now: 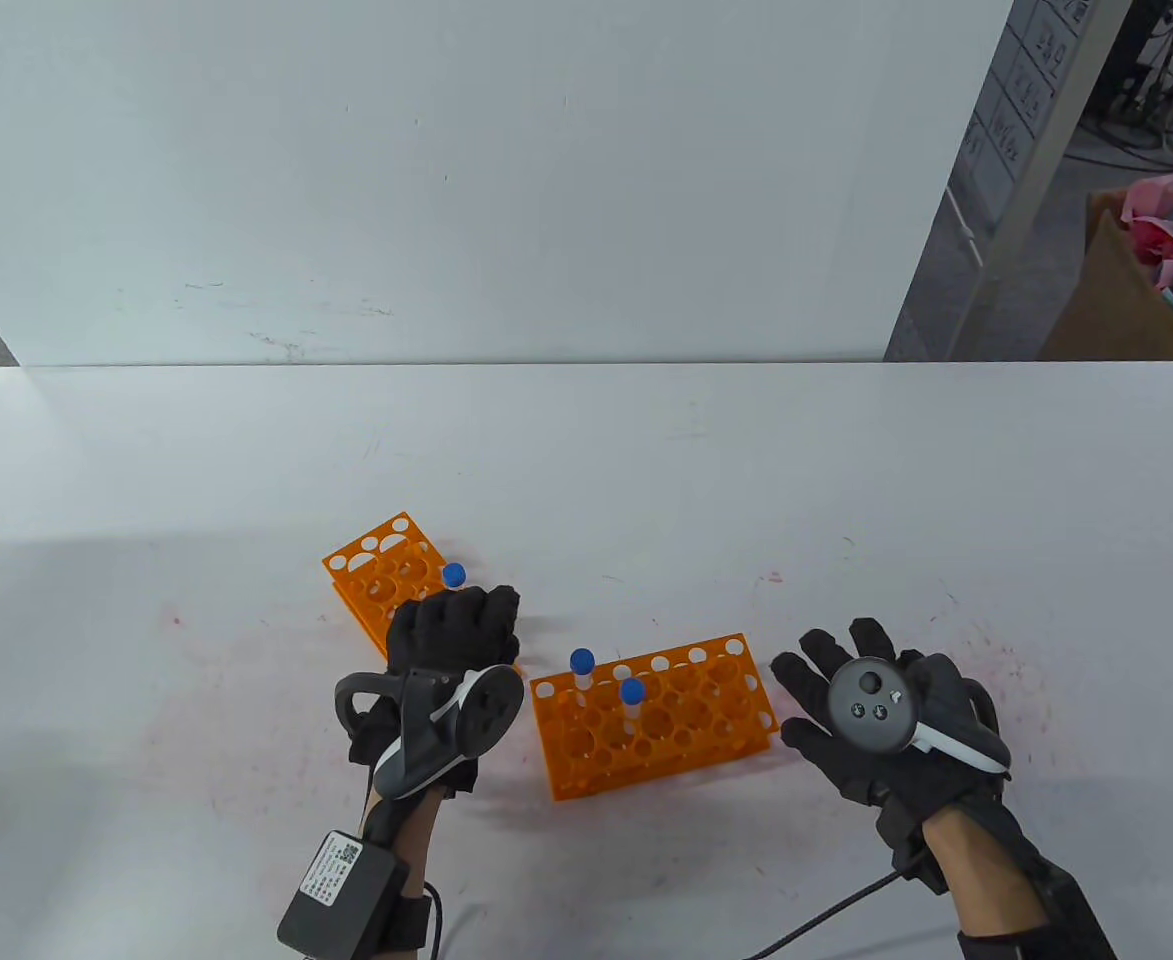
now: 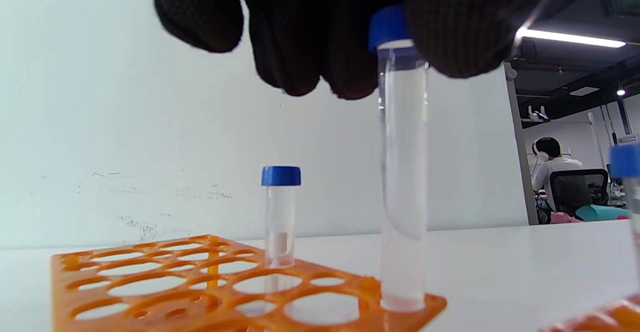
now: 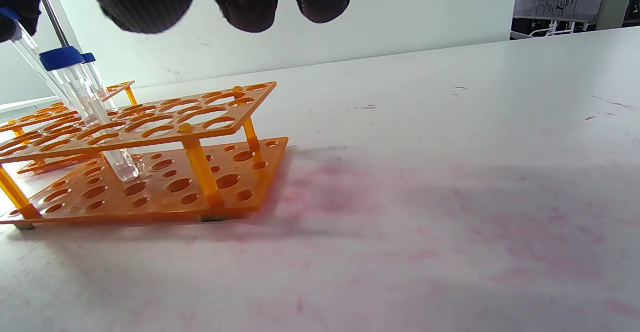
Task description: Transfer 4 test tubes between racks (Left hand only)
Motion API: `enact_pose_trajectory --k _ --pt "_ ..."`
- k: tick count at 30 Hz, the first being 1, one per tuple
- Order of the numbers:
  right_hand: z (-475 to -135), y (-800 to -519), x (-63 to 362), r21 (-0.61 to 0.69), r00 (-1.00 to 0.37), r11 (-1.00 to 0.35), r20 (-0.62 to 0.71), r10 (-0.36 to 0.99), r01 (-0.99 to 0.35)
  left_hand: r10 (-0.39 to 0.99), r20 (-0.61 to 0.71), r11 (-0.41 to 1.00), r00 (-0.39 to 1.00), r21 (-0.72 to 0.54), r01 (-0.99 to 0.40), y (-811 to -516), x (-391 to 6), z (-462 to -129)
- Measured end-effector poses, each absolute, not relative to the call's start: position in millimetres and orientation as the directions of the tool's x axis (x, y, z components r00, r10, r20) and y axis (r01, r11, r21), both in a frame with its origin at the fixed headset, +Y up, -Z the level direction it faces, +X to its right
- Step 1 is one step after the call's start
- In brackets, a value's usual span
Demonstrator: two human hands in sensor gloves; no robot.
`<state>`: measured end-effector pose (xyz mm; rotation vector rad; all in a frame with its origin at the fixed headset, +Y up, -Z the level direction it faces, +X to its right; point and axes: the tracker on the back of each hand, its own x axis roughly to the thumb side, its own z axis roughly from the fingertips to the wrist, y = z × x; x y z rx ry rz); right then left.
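Note:
My left hand (image 1: 461,625) is over the near corner of the left orange rack (image 1: 381,570). In the left wrist view it (image 2: 395,36) pinches the blue cap of a clear test tube (image 2: 404,182). The tube stands upright with its lower end in a corner hole of that rack (image 2: 150,292). A second capped tube (image 2: 280,217) stands further back in the same rack; its cap also shows in the table view (image 1: 454,574). The right orange rack (image 1: 706,700) holds two capped tubes (image 1: 582,662) (image 1: 632,692). My right hand (image 1: 836,690) rests open on the table beside that rack, holding nothing.
The right rack (image 3: 210,121) lies close to the left rack, with a narrow gap between them. A white wall panel (image 1: 466,180) stands along the table's far edge. A cardboard box (image 1: 1116,300) sits off the table at the far right.

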<state>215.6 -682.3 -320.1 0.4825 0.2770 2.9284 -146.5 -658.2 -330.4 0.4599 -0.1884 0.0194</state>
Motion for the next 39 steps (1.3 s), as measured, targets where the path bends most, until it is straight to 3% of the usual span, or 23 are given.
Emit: enact_pose_trajectory --k 22,39 --pt "-320 -683 215 0.214 -0.936 -0.970 0.303 0.181 -0.118 -0.012 0.315 0.891 0.949 0.434 -0.132 -633 -123 -302" --pt "-320 -683 215 0.226 -0.937 -0.966 0.293 0.190 -0.125 0.032 0.473 0.901 0.881 0.368 -0.230 -636 -95 -289"
